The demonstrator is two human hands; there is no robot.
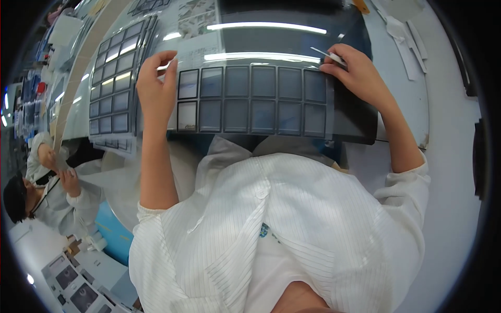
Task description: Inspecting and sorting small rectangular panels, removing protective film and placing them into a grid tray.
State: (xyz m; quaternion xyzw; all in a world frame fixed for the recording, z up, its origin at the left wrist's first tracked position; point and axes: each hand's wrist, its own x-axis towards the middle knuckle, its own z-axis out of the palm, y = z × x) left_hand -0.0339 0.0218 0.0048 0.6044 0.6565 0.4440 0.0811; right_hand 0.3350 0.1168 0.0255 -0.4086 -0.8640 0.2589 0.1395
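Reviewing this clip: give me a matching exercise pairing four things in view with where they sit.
Things:
1. left hand
2. right hand
3. second grid tray
4. co-worker

Places:
A. lower left, beside the bench
B. at the left end of the dark grid sheet
C. lying on the bench left of that sheet
D. at the sheet's upper right corner, gripping a thin white strip

Pairs: 1-B, 2-D, 3-C, 4-A
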